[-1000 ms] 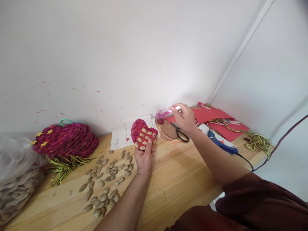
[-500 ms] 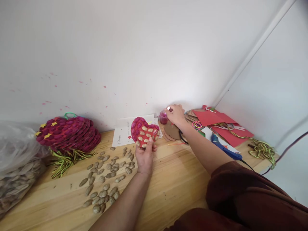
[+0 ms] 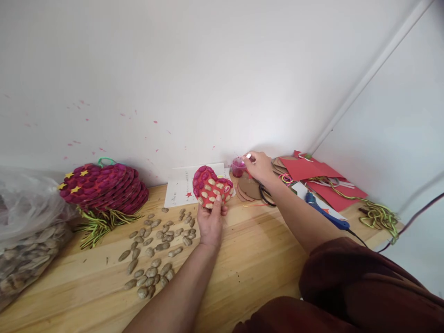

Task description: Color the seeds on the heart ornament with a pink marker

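My left hand [image 3: 211,224] grips a heart-shaped piece [image 3: 212,188] from below, thumb on its front. Its red face carries rows of peanut shells; those along the upper left are painted magenta, while others are bare and pale. My right hand [image 3: 259,166] is closed around a paintbrush [image 3: 249,156], of which only a white end shows. It is beside a clear cup [image 3: 238,166] of magenta paint against the wall; the brush's tip is hidden. Loose peanuts [image 3: 163,246] lie scattered left of my left forearm.
At left are a stack of magenta peanut-covered pieces [image 3: 107,187] with yellow stars and a plastic bag of peanuts [image 3: 31,259]. Written paper [image 3: 175,189] lies behind the heart. To the right are cardboard shapes [image 3: 248,188], red sheets [image 3: 305,169], a blue glue gun [image 3: 324,212] and green yarn [image 3: 379,219].
The view has shifted slightly, so most things sit a little farther right. My right hand has moved slightly relative to the paint cup; my left hand keeps its hold on the heart.
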The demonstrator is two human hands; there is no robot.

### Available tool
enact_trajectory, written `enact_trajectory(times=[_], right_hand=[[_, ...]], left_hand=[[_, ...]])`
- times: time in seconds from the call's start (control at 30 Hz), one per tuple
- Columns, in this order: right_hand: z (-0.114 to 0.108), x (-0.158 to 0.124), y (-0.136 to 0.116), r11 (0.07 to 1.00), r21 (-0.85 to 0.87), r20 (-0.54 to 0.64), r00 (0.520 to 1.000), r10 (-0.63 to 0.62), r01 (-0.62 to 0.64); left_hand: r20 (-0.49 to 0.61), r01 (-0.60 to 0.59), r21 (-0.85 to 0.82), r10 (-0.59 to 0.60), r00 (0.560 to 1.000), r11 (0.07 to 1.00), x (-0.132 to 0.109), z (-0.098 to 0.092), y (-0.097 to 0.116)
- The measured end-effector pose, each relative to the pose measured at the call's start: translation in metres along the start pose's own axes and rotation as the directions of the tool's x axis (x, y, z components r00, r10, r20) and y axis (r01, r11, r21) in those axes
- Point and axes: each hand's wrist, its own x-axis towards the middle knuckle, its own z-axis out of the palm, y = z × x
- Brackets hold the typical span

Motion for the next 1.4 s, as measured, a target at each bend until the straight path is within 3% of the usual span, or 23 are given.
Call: enact_trajectory(times=[0.17, 0.33, 0.5, 0.7, 0.83, 1.27, 1.4], right_hand=[[-0.025, -0.028, -0.006, 0.922, 0.385, -0.227, 0.972, 0.059, 0.034], [-0.045, -0.085, -0.029, 0.800, 0.591, -0.144, 0.989, -0.020, 0.102], [-0.040, -0.120, -0.046, 0.823, 0.523, -0.204, 0.970, -0.130, 0.220], [-0.029, -0.123, -0.040, 0.882, 0.347, -0.233, 0.940, -0.248, 0.319], [-0.026, -0.123, -0.035, 0.870, 0.294, -0.250, 0.911, -0.329, 0.395], [-0.027, -0.130, -0.039, 0.865, 0.237, -0.176, 0.895, -0.411, 0.443], [-0.028, -0.127, -0.035, 0.876, 0.204, -0.210, 0.893, -0.398, 0.438]], left_hand=[[-0.018, 0.004, 0.028, -0.004, 1.000, 1.000, -0.001, 0.001, 0.003], [-0.012, -0.030, 0.053, 0.030, 0.999, 0.998, -0.001, 0.000, 0.003], [0.013, -0.048, 0.071, 0.047, 0.999, 0.996, -0.002, -0.002, 0.001], [0.032, -0.095, 0.098, 0.092, 0.995, 0.991, -0.003, -0.002, 0.000], [0.045, -0.105, 0.106, 0.101, 0.994, 0.989, -0.005, -0.002, 0.001], [0.045, -0.149, 0.177, 0.143, 0.989, 0.973, -0.006, -0.002, 0.003], [0.056, -0.167, 0.173, 0.159, 0.986, 0.971, -0.006, -0.002, 0.002]])
